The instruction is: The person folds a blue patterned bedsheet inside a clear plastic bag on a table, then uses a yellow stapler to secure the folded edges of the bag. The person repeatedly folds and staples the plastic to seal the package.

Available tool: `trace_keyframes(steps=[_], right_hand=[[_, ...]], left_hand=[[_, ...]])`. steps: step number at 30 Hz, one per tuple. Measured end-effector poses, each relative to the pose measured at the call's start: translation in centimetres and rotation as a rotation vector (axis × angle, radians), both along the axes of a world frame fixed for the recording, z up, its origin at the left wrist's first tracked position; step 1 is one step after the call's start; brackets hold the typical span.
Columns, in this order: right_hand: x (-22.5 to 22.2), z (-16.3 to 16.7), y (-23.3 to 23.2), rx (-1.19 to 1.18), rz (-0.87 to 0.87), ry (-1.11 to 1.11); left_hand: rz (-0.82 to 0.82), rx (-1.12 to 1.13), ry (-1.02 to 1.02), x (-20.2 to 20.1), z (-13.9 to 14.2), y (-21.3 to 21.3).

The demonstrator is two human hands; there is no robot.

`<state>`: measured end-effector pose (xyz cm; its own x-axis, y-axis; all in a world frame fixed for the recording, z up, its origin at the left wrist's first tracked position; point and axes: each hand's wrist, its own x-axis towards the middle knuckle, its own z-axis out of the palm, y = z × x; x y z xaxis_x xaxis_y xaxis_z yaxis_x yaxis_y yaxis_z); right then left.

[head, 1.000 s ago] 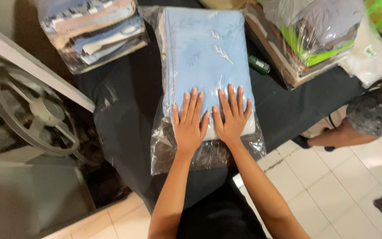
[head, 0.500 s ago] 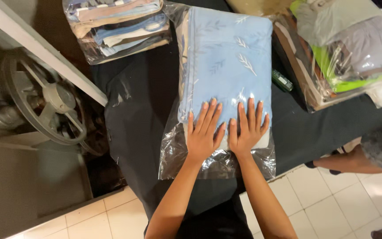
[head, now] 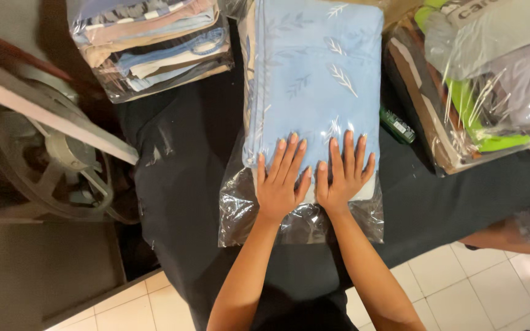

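Black cloth is covering the bench [head: 191, 184]. Both hands, left hand [head: 280, 184] and right hand [head: 343, 175], are lying flat, fingers wide, pressing the blue folded sheet in its clear bag [head: 314, 79], holding nothing.

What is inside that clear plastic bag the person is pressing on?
The clear plastic bag holds a folded light blue cloth with a pale leaf print. The left hand and right hand lie flat on it. Anything under the top fold is covered.
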<state>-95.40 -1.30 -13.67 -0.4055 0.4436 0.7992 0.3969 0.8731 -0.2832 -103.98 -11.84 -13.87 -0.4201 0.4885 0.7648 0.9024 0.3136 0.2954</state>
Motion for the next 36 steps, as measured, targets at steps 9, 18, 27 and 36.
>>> trace_keyframes(steps=[9, 18, 27, 36], right_hand=[[-2.0, 1.0, 2.7, -0.040, 0.031, -0.040], [4.8, 3.3, 0.6, -0.519, 0.410, -0.016], [16.4, 4.0, -6.8, -0.518, 0.422, -0.123], [17.7, -0.2, -11.7, -0.302, 0.311, -0.374]], left_hand=[[0.016, -0.050, -0.040, -1.9, 0.4, 2.6], [-0.337, -0.063, -0.545, 1.8, 4.0, -3.0], [-0.505, -0.053, -0.526, 5.9, 3.7, -12.0], [-0.372, -0.435, 0.051, 7.8, -0.4, -13.7]])
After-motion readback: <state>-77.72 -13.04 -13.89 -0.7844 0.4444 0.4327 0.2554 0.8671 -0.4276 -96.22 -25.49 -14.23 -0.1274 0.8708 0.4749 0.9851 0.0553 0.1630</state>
